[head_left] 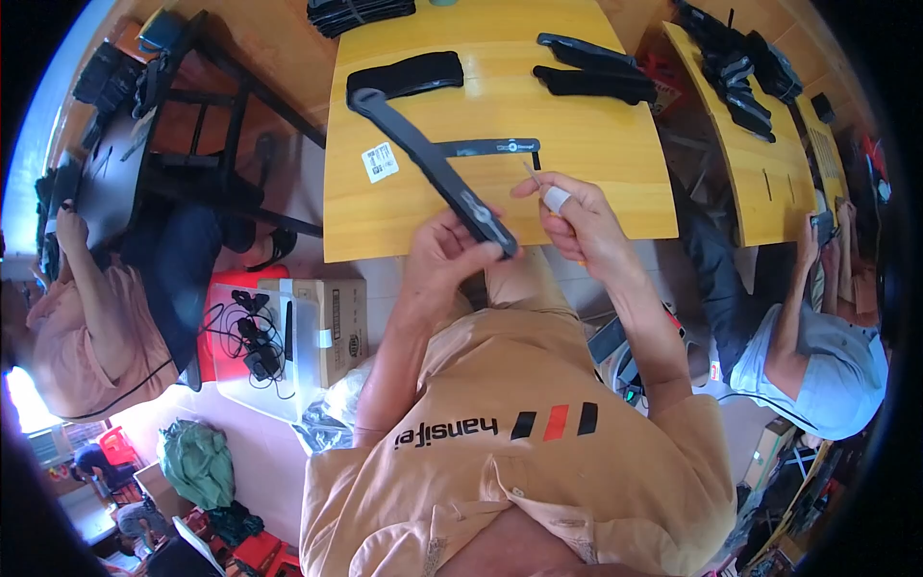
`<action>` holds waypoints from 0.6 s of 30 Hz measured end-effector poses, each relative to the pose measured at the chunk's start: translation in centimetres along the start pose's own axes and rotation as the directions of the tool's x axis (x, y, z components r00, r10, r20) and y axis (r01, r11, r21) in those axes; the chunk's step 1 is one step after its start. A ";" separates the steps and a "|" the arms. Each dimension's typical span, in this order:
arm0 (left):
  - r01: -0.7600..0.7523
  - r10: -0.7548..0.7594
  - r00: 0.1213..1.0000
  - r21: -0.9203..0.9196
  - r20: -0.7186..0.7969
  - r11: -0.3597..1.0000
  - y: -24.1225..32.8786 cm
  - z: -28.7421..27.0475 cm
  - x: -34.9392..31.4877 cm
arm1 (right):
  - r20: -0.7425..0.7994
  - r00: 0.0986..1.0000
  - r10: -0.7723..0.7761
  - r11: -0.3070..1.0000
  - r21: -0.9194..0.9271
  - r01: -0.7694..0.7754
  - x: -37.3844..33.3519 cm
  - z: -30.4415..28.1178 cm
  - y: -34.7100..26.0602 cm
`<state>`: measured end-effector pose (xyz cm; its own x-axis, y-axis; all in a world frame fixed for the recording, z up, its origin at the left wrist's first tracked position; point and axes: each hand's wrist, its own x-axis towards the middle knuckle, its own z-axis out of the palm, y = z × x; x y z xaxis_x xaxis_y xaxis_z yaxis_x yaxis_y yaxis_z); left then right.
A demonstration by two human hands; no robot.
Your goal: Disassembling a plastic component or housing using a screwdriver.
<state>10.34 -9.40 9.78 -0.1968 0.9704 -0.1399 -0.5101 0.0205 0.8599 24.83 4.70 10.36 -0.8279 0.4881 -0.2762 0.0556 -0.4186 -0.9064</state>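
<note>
My left hand (444,262) is closed on the near end of a long black-and-grey fabric strap (423,152), which slants up and away over the yellow table. A light printed mark shows near the held end. My right hand (588,223), with white tape round one finger, is closed on a slim pointed tool (529,171); a bit of orange shows under the palm. The tool's exact kind is hidden by the fingers. Its tip is apart from the held strap. Beyond both hands, another dark strap (495,147) lies flat, partly behind the held one.
On the yellow table (615,197) are a white label sheet (380,163), a folded black strap bundle (409,75), more black straps (591,72) and a dark stack (361,12). A clear bin of cables (255,351) stands at left. People sit at tables on both sides.
</note>
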 end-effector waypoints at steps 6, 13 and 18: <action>-0.093 0.087 0.978 -0.022 -0.188 0.995 0.9 -2.2 -0.4 | -0.277 0.792 -0.544 0.557 -0.825 0.095 5.4 -9.1 5.3; -0.077 0.059 0.966 -0.063 -0.251 0.995 -0.7 -2.5 -0.6 | -0.143 0.711 -0.689 0.170 -0.985 -0.034 9.6 -11.4 4.6; -0.082 0.058 0.959 -0.076 -0.278 0.994 -0.9 -2.1 -0.4 | -0.012 0.617 -0.787 0.060 -0.997 0.057 11.2 -13.7 5.3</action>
<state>9.10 -10.34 8.01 -0.4512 0.8648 -0.2204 -0.5540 -0.0778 0.8288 23.47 18.43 -1.87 -0.5481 0.6400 0.5385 0.5125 0.7657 -0.3885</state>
